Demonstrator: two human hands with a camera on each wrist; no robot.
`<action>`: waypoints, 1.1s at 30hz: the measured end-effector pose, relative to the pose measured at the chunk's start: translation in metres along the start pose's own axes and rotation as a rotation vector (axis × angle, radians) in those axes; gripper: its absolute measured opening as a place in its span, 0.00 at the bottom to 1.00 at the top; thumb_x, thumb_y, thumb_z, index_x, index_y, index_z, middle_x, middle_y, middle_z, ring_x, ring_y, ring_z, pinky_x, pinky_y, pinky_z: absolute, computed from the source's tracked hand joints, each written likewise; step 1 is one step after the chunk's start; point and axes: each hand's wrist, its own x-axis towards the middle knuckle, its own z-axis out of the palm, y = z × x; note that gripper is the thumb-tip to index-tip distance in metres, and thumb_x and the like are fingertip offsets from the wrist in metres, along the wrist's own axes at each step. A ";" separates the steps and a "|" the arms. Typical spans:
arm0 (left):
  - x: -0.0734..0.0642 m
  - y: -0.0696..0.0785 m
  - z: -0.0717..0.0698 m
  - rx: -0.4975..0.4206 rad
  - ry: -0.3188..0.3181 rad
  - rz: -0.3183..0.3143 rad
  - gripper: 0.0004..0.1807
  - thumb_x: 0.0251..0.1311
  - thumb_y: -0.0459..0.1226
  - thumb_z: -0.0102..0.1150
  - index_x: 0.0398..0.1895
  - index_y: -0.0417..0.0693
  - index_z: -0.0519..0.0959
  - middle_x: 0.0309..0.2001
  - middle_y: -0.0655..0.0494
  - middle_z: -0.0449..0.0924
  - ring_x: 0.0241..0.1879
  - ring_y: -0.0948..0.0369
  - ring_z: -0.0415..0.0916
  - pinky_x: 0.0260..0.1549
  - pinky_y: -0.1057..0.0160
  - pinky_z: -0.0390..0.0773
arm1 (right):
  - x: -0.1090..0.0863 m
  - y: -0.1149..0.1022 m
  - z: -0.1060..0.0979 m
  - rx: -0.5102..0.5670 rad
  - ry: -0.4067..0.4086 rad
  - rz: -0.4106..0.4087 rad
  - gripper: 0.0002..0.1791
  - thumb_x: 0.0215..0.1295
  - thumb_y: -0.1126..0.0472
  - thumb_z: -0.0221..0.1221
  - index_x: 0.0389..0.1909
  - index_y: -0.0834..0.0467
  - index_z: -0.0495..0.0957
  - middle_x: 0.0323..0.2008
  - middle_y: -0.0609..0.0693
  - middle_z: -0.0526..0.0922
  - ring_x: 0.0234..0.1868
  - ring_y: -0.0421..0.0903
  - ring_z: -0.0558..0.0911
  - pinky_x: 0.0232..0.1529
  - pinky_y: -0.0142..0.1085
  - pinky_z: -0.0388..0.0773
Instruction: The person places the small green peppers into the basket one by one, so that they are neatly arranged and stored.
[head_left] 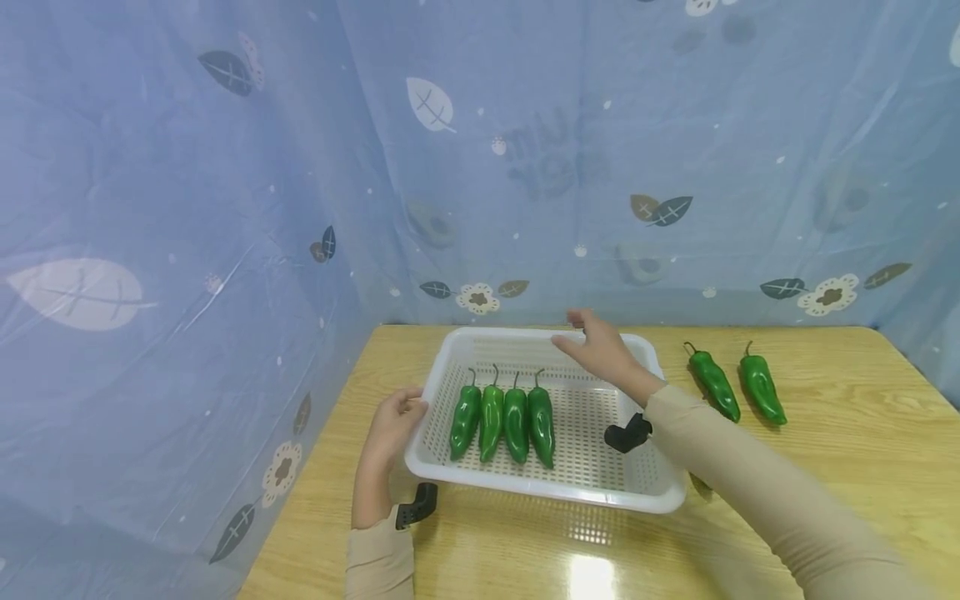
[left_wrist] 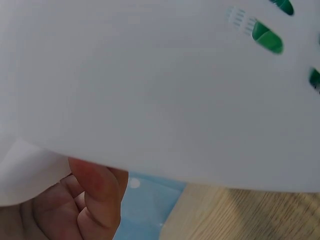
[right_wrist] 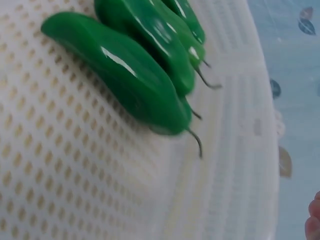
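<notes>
A white perforated plastic basket (head_left: pixel 592 497) sits on the table, and several green peppers (head_left: pixel 541 425) lie side by side in its left half, stems pointing to the far side. At the basket's left end, my left hand (head_left: pixel 392 425) grips the rim; in the left wrist view its curled fingers (left_wrist: pixel 97 192) are against the rim's underside, partly hidden. My right hand (head_left: pixel 600 350) is above the far right part of the basket, fingers extended and holding nothing. The right wrist view shows the glossy peppers (right_wrist: pixel 125 70) close up, with only a fingertip sliver of that hand.
Two more green peppers, one left (head_left: pixel 714 383) and one right (head_left: pixel 762 387), lie on the wooden table (head_left: pixel 840 433) right of the basket. A small dark object (head_left: pixel 701 487) is partly hidden by my right forearm. Blue patterned sheeting (head_left: pixel 525 167) stands behind and to the left.
</notes>
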 end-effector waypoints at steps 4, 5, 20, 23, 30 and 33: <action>0.000 0.001 0.001 -0.001 -0.001 -0.002 0.21 0.67 0.38 0.50 0.60 0.39 0.70 0.49 0.37 0.78 0.41 0.51 0.82 0.36 0.57 0.85 | -0.001 0.007 -0.021 0.030 0.022 0.000 0.38 0.68 0.46 0.53 0.70 0.64 0.53 0.68 0.64 0.61 0.68 0.63 0.61 0.65 0.57 0.63; 0.000 0.001 0.001 -0.002 0.000 -0.004 0.21 0.67 0.38 0.50 0.61 0.40 0.70 0.49 0.37 0.78 0.41 0.51 0.82 0.36 0.57 0.85 | -0.001 0.009 -0.027 0.039 0.032 -0.003 0.38 0.68 0.47 0.53 0.70 0.64 0.52 0.68 0.65 0.60 0.68 0.64 0.60 0.66 0.57 0.62; -0.003 0.000 0.001 0.018 0.008 -0.005 0.20 0.67 0.37 0.49 0.60 0.39 0.71 0.47 0.39 0.79 0.39 0.52 0.82 0.34 0.57 0.85 | -0.015 0.043 -0.087 0.024 0.140 0.002 0.40 0.68 0.46 0.52 0.69 0.69 0.51 0.65 0.70 0.60 0.66 0.66 0.60 0.67 0.58 0.58; -0.003 0.000 0.001 0.020 0.010 0.001 0.20 0.67 0.38 0.49 0.59 0.40 0.71 0.46 0.39 0.79 0.38 0.53 0.82 0.34 0.57 0.85 | -0.019 0.052 -0.096 0.023 0.155 0.016 0.41 0.68 0.45 0.52 0.69 0.70 0.51 0.65 0.71 0.60 0.65 0.67 0.60 0.66 0.59 0.58; -0.003 -0.001 0.001 0.018 0.014 -0.007 0.20 0.67 0.38 0.49 0.60 0.41 0.71 0.47 0.41 0.79 0.39 0.52 0.82 0.35 0.57 0.85 | -0.031 0.077 -0.114 0.028 0.171 0.040 0.41 0.70 0.45 0.49 0.69 0.71 0.50 0.64 0.73 0.59 0.64 0.69 0.60 0.63 0.61 0.60; -0.003 -0.001 0.001 0.017 0.013 -0.005 0.20 0.67 0.38 0.49 0.60 0.41 0.70 0.47 0.41 0.79 0.40 0.52 0.82 0.35 0.57 0.85 | -0.038 0.090 -0.120 0.016 0.165 0.062 0.42 0.70 0.43 0.48 0.70 0.71 0.48 0.65 0.74 0.58 0.64 0.70 0.59 0.62 0.62 0.60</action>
